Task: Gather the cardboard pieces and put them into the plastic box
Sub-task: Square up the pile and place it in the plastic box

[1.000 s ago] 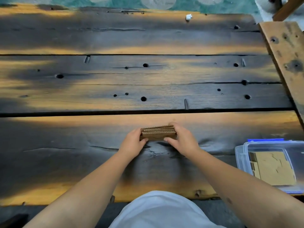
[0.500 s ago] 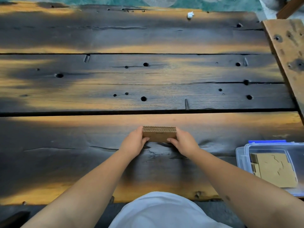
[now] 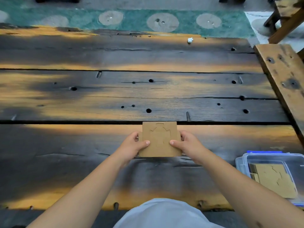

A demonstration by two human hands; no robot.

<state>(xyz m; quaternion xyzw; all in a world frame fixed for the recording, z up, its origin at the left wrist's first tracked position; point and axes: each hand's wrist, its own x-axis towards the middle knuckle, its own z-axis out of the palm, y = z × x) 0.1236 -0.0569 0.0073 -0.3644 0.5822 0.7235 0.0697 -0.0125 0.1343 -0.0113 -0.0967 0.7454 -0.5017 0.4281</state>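
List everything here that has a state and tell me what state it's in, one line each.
Cardboard stack: held between both hands, broad face toward the camera.
Left hand: grips the stack's left edge, thumb on its face.
Right hand: grips the stack's right edge, thumb on its face.
Box: open, no lid on it, standing on the table at right.
Cardboard in box: lying flat inside.

Tan cardboard on dark, amber-streaked wood
Brown cardboard pieces [image 3: 159, 142]; black-and-orange surface [image 3: 115, 89]; clear plastic box [image 3: 241, 163] with blue trim; teal floor [image 3: 82, 18] with grey circles
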